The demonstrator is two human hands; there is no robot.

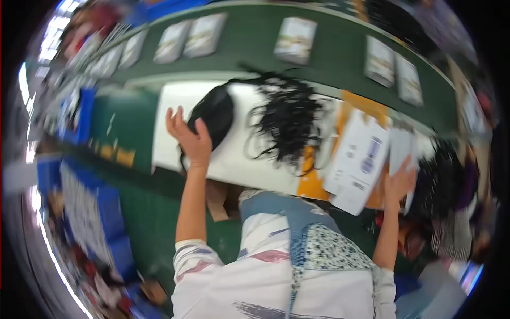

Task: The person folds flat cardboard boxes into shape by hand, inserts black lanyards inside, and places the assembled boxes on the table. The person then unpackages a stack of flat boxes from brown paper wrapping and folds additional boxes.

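My left hand [191, 139], fingers and thumb spread, is at the near left edge of a smooth, rounded black cap-like piece [215, 114]; I cannot tell whether they touch. A dark strand seems to link it to a loose tangle of black curly hair [287, 119] on the white board [241, 167]. My right hand [401, 181] is at the right, its fingers closed about a pale white card [402, 142], though blur hides the fingertips. Just left of it lie overlapping white printed sheets [358, 157], partly covering an orange-yellow piece [366, 103].
Several stacks of printed cards [295, 40] stand along the green table [244, 42] beyond the board. More black hair [438, 178] hangs at the right. Blue bins [114, 226] line the lower left. A brown carton [217, 201] sits below the board's near edge.
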